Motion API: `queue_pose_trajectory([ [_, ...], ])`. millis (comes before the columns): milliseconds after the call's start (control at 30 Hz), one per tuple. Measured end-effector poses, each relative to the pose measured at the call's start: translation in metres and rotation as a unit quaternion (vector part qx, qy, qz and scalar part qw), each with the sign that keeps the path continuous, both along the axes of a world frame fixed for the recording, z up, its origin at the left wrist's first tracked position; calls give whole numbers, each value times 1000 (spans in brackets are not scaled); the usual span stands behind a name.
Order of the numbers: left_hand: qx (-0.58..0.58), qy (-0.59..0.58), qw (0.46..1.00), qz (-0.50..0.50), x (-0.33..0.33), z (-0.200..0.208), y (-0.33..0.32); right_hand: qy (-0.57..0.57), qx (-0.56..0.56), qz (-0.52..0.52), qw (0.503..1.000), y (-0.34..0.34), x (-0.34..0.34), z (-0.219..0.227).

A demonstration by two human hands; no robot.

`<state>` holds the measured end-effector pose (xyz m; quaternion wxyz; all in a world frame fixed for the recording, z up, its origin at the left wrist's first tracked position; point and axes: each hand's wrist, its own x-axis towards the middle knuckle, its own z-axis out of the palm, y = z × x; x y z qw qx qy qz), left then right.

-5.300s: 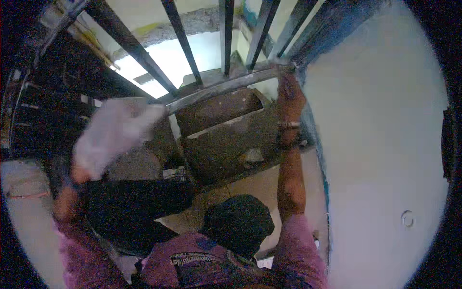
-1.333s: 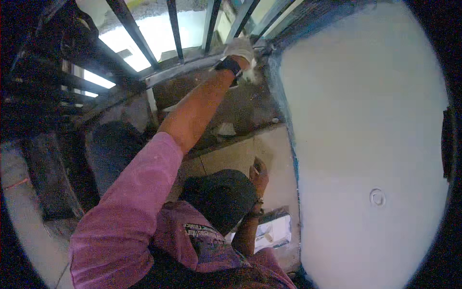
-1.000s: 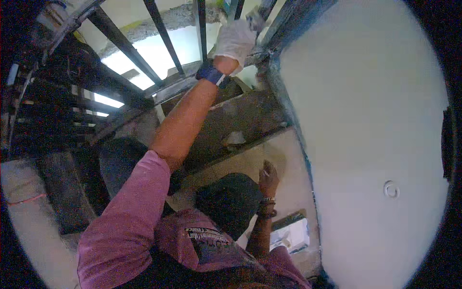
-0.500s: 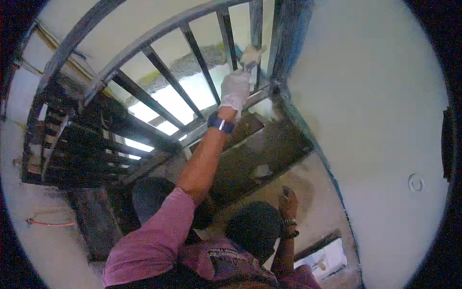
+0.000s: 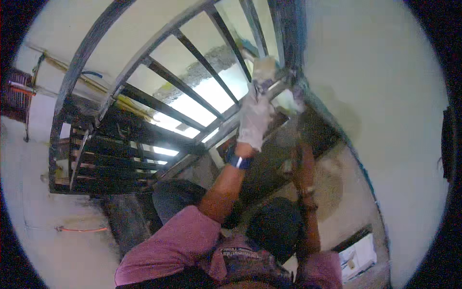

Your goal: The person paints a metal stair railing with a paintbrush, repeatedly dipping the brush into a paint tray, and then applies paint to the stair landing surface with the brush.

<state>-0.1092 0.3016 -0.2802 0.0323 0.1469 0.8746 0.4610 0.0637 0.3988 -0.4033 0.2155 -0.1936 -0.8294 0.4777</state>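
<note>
My left hand [image 5: 254, 118], in a pale glove, reaches out along the dark baluster railing [image 5: 180, 79]. It is closed on a paintbrush [image 5: 264, 70] with a broad, pale bristle head. The brush is beside the lower rail, near the dark corner post [image 5: 290, 38] where the railing meets the wall. Motion softens the brush's outline, and its handle is mostly hidden in the glove. My right hand [image 5: 303, 151] is bare and stretched forward over the dark step below the railing. Blur and shadow hide its fingers. A bracelet is on that wrist.
A pale wall [image 5: 385, 120] rises close on my right, with a dark bluish strip along its foot. My bent knees [image 5: 274, 226] are below my arms. Dark slatted railing [image 5: 106, 159] continues down at the left. A white paper-like sheet [image 5: 358, 257] lies at lower right.
My left hand and the paintbrush have come down from a baluster to the lower rail by the corner post. My right hand has moved forward, and the whole view has shifted.
</note>
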Motion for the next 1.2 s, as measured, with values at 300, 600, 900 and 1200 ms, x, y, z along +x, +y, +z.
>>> queue_pose_trajectory([
  [300, -180, 125, 958, -183, 72, -45, -24, 95, 242, 91, 961, -2, -64, 17],
  [600, -46, 61, 962, -261, 33, 8, -15, 27, 183, 171, 968, 41, -114, 83],
  [900, 153, -344, 910, -176, -18, 58, -56, 150, 41, 70, 985, 94, -173, 87],
  [1200, 66, -338, 936, 70, 0, 33, 0, 126, -194, 95, 968, 100, -229, -28],
])
